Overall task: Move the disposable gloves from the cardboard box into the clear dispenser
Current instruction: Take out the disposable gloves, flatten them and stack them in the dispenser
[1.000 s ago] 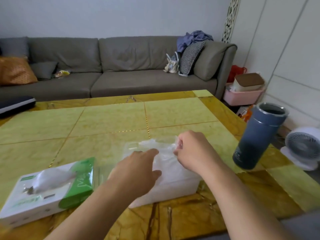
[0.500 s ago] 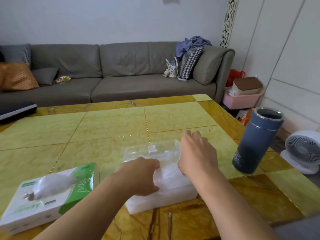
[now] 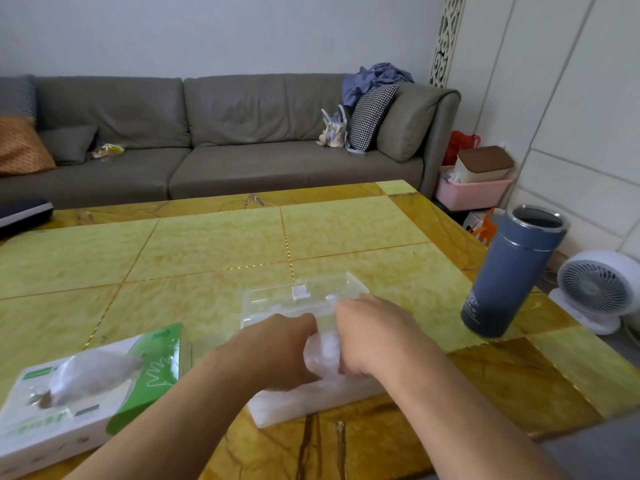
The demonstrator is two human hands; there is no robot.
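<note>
Hands closed in | both grips clamp gloves (image 3: pixel 323 355) over dispenser (image 3: pixel 304 299) | flask (image 3: pixel 509 271) right

Grey sofa (image 3: pixel 214 140), pale wall (image 3: pixel 207 32), yellow marble table (image 3: pixel 207 247), white fan (image 3: pixel 597 289)

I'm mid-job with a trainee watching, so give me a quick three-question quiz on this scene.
1. True or false: both hands are pressing the disposable gloves down into the clear dispenser.
2. What stands on the table to the right of the dispenser?
A. blue thermos
B. kettle
C. vase
3. Fill in: a glove pokes out of the green and white ____.

Key: 1 true (left hand, right hand); 2 A; 3 cardboard box.
</note>
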